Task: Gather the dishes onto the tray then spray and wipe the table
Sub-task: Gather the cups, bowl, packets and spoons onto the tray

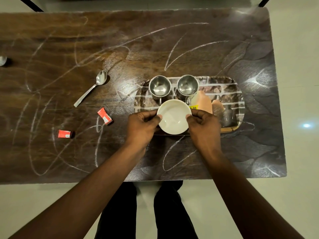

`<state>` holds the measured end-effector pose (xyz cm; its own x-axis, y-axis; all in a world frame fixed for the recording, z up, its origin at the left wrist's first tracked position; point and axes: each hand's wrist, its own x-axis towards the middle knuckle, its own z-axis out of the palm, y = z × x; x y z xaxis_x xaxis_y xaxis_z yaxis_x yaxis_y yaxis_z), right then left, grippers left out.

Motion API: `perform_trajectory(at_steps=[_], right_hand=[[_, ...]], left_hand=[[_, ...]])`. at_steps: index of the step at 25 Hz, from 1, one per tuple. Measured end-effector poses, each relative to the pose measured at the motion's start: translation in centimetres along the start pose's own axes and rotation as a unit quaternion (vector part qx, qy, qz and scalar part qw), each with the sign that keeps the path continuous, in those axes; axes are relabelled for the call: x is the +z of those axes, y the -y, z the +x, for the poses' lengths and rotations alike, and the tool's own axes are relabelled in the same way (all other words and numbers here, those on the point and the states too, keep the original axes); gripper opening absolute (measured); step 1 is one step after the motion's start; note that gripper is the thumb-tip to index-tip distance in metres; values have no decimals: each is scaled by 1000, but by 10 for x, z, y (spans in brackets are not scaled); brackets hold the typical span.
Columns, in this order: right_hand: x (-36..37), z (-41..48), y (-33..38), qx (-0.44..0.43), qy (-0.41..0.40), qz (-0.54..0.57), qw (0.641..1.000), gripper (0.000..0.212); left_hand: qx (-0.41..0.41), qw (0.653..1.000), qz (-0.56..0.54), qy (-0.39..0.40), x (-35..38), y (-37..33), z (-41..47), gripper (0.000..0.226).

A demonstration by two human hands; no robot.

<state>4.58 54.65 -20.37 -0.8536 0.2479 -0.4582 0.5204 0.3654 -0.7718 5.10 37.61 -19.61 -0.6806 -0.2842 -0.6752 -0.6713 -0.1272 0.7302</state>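
A white bowl (174, 116) sits over the front left part of a brick-patterned tray (229, 87). My left hand (142, 125) pinches its left rim and my right hand (202, 125) pinches its right rim. Two steel mugs (159, 87) (187, 85) stand upright at the tray's back. An orange spray bottle (202, 101) with a yellow label lies on the tray to the right of the bowl. A steel spoon (91, 87) lies on the dark wooden table (120, 40), left of the tray.
Two red wrappers (104, 116) (64, 134) lie on the table left of my left hand. Chalk-like white scribbles cover the tabletop. A small metal object (3, 60) sits at the far left edge. The table's front edge runs close to my legs.
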Motion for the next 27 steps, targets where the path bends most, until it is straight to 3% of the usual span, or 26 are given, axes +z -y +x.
perform_trajectory(at_steps=[4,7,10,12,15,20,23,27], right_hand=[[-2,-4,2,-4,0,-4,1000,25],[-7,-14,12,-23,-50,-7,998,30],[-3,-27,40,-86,-108,-23,990,25],[11,-35,65,-132,-106,-20,985,19],[60,-46,92,-188,-26,-26,982,16],[164,-49,96,-217,152,-189,945,26],[197,-49,90,-202,174,-253,930,32],[210,-53,82,-193,177,-269,927,32]], left_hand=[[8,1000,-10,-7,-6,-2,-3,15],[24,999,-30,-36,-28,-10,-1,9],[30,995,-49,-81,-69,-27,14,7],[40,991,-51,-115,-104,-36,28,6],[61,984,-38,-161,-156,-37,49,15],[-15,985,-70,-157,-199,-15,58,18],[-58,988,-90,-110,-190,-6,56,17],[-75,991,-89,-60,-176,-4,56,34]])
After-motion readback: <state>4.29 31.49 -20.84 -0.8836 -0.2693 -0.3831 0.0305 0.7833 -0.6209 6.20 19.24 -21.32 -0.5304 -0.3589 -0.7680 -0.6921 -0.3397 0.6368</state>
